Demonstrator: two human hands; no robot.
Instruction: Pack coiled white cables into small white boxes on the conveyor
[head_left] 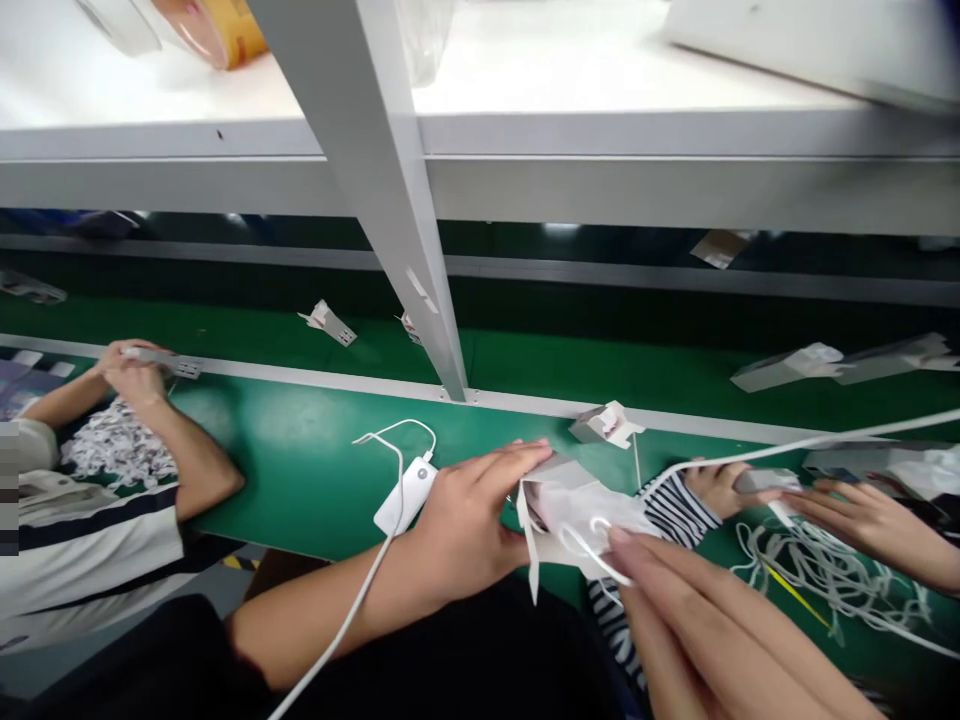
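Note:
My left hand [472,520] grips the left end of a small white folded carton [570,510] over the near edge of the green bench [300,460]. My right hand [675,590] presses its fingertips on the carton's right side, where a thin white cable loop lies. A white power adapter [405,495] with its white cable rests on the bench just left of my left hand, partly under it.
A co-worker's hands [135,375] at left hold a small grey part above a heap of white pieces. Another person's hands [810,500] at right handle a white cable over a tangle of cables. Folded cartons [787,365] ride the green conveyor behind. A grey shelf post [405,230] stands ahead.

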